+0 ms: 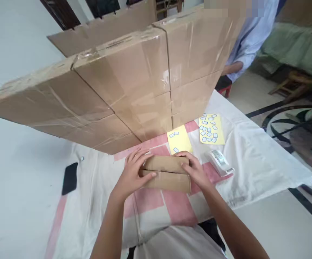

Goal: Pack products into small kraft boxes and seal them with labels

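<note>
A small brown cardboard box point(166, 181) lies on the cloth in front of me, with a dark seam running along its length. My left hand point(134, 174) is curled around its left end, the thumb on top and the fingers along the far side. At the right end my right hand point(195, 169) holds it, thumb on top and fingertips over the far corner. Just beyond the box lies a yellow sheet point(181, 138) with a few small white, blue-edged shapes on it. A white tape dispenser-like object point(219, 162) sits right of my right hand.
A tall wall of taped cardboard point(139, 90) stands across the far side of the table. Another yellow sheet point(212, 133) bears many such shapes. A flat black object point(69, 178) lies at left on the white-and-pink cloth point(253, 172). Behind the cardboard is a person's sleeve point(250, 46).
</note>
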{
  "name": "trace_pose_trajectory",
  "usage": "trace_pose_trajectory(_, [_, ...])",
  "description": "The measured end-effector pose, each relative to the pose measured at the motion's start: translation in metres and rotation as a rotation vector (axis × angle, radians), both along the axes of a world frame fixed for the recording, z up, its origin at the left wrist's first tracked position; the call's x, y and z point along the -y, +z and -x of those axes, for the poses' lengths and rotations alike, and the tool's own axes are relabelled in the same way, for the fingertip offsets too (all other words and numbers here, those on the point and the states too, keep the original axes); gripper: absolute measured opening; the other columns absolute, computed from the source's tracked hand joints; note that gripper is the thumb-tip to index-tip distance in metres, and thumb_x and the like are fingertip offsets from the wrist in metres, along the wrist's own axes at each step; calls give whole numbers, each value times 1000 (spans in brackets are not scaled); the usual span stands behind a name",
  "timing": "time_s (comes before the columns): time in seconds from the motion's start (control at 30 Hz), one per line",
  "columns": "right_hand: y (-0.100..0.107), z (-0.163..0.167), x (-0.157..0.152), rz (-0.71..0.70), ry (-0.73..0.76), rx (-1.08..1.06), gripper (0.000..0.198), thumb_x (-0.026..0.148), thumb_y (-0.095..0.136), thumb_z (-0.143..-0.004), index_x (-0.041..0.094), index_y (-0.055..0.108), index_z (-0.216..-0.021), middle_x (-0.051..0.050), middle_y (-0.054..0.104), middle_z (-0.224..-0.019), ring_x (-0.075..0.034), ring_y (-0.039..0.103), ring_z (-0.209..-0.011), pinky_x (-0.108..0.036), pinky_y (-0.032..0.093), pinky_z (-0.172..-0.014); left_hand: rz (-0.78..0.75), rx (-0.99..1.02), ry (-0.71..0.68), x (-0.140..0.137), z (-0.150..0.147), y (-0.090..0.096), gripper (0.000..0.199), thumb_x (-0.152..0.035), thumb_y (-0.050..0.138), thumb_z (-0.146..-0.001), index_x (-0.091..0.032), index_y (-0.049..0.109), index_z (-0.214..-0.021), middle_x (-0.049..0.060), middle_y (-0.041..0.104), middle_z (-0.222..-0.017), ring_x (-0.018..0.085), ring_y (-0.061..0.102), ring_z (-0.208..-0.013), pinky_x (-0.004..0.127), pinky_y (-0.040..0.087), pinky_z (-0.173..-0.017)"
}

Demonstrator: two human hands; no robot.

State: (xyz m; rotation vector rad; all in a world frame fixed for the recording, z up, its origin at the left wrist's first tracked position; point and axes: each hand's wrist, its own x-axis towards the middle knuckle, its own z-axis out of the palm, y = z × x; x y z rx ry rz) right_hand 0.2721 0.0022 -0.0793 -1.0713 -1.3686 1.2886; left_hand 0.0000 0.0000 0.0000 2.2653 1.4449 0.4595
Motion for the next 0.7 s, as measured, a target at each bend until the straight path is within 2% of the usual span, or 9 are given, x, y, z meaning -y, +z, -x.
trace_pose_trajectory(0.17, [0,-2,-5,5,32,-40,24,20,56,-82,23,64,-105,-4,68,-107,-25,62,-105,-37,44,-92,-39,-78,-95,-15,-22,11,29,-48,67,-91,-36,68,-117,0,57,-144,32,39,-142,56,26,-118])
trace_pose_trajectory(0.27, [-2,-1,-6,3,31,-71,23,21,55,-83,23,64,-104,-4,67,-106,-25,62,-103,-36,45,-89,-49,-73,-165,-19,-27,15,17,-42,67,-92,-36,72,-108,-1,62,-137,28,47,-135,54,24,-116])
trace_pose_trajectory(0.33, [-2,-1,-6,0,27,-83,23,21,55,-83,22,64,-103,-4,67,-105,-24,62,-101,-35,45,-86,-46,-50,-165,-20,-28,16,9,-37,65,-95,-34,73,-98,-2,67,-127,25,54,-125,50,26,-113])
trace_pose_trajectory(0.43, [-3,-1,-7,-12,19,-95,22,22,55,-83,21,63,-103,-3,66,-102,-23,62,-96,-33,45,-83,-52,-30,-112,-21,-31,13,14,-34,63,-96,-31,73,-86,-2,71,-105,20,61,-106,45,31,-102])
trace_pose_trajectory(0.5, [-3,-2,-8,-30,18,-104,21,22,55,-83,21,63,-103,-3,66,-100,-22,61,-94,-33,45,-83,-52,-29,-87,-23,-34,8,15,-37,64,-96,-32,74,-87,-2,71,-94,19,61,-96,43,31,-96])
trace_pose_trajectory(0.7, [-6,-1,-6,-11,49,-132,20,18,53,-84,22,62,-102,-2,64,-98,-21,61,-92,-31,44,-81,-74,52,13,-26,-38,-11,14,-36,63,-96,-29,73,-89,-1,65,-87,18,59,-88,36,38,-85])
